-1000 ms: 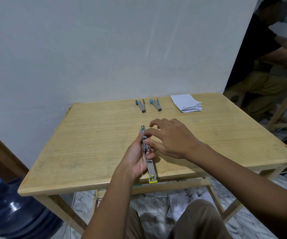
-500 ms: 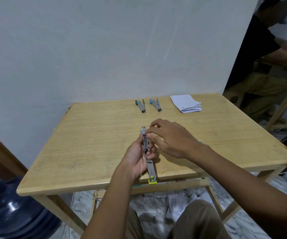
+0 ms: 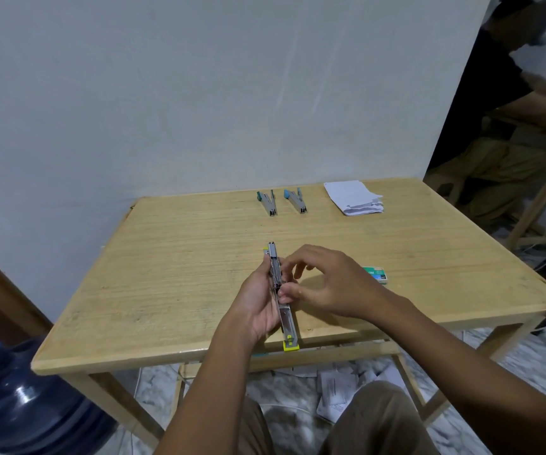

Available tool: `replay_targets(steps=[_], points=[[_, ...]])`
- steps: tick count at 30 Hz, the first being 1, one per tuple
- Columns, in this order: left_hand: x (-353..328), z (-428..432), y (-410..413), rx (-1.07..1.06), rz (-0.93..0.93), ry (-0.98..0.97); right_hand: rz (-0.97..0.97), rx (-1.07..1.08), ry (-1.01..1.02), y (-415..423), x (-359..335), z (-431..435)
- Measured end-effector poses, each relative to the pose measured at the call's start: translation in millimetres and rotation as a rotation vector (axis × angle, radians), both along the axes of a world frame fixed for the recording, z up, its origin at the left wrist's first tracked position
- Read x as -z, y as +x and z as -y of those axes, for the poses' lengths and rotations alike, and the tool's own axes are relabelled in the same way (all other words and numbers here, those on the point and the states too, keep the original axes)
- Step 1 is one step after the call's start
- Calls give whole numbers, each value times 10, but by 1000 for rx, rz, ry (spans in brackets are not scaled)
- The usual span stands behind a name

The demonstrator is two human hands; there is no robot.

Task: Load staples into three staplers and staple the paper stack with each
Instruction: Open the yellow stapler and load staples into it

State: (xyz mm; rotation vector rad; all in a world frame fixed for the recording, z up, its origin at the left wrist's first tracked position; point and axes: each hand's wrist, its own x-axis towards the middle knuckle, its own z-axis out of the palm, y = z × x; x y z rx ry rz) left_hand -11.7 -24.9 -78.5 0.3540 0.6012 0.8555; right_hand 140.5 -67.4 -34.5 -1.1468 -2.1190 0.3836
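Note:
My left hand (image 3: 257, 305) grips a yellow stapler (image 3: 285, 315) that is folded out flat, its yellow end (image 3: 290, 345) past the table's near edge. My right hand (image 3: 327, 284) rests on the stapler's metal channel, thumb and forefinger pinched at its middle; whether staples are between them I cannot tell. A green staple box (image 3: 376, 274) lies on the table just right of that hand. Two more staplers, one green-ended (image 3: 267, 203) and one blue-ended (image 3: 295, 201), lie side by side at the far edge. The white paper stack (image 3: 353, 198) sits to their right.
The wooden table (image 3: 166, 277) stands against a white wall. A blue water jug (image 3: 19, 399) is on the floor at the left. Loose papers (image 3: 334, 389) lie under the table. Another person (image 3: 511, 126) sits at a second table on the right.
My right hand has slid back along the stapler toward me, from its far tip to its middle, uncovering the green staple box. My left hand keeps hold of the stapler.

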Motion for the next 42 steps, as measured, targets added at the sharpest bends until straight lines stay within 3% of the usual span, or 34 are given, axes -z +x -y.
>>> replay_targets(steps=[8,20,32,36,39,42], points=[[2,-9,17,5,18,34,15,76,191,-77,103,-37],[-79,56,51,-30,-48,44,252,290,8,-250,-19,-171],[-98,81,42,-63,-77,71,272,385,-2,-346,-20,-138],[-92,64,33,-38,-66,57,187,468,21,-272,20,22],[-85,41,22,-51,-83,31,96,342,-72,-185,31,186],[-49,18,12,-41,-118,33,168,80,-197,-86,24,334]])
